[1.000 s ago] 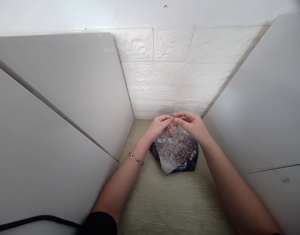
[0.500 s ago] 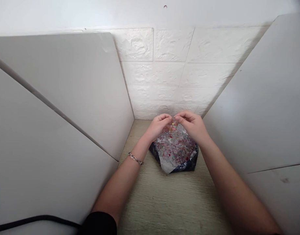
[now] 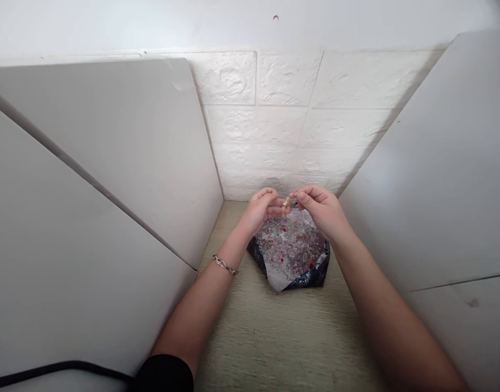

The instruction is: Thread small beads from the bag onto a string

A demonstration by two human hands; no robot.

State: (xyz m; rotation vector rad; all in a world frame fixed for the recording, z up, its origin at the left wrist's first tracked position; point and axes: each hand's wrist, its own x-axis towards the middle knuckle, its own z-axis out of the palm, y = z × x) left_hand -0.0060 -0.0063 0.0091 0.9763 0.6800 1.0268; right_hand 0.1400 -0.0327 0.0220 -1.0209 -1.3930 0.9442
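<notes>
My left hand [image 3: 261,211] is closed in a pinch of thumb and forefinger, its other fingers stretched toward the right. Across from it, my right hand [image 3: 318,206] pinches with thumb and forefinger. Between the two hangs a short string of small yellow and clear beads [image 3: 286,202], resting by the left fingers; its thin thread is hard to make out. Just below both hands lies an open dark-blue bag [image 3: 320,276] with a silvery lining. Spread over it are many loose small beads [image 3: 293,239], clear, pink and red.
The bag rests on a pale wood-grain tabletop [image 3: 274,337]. White panels stand at the left [image 3: 152,141] and right [image 3: 430,179], with a white brick-patterned wall [image 3: 274,125] behind. A black cable or bar [image 3: 70,363] crosses the lower left.
My hands have drawn slightly apart, the left shifting a little left. The yellow beads now show more clearly between them, and the left hand's lower fingers have straightened.
</notes>
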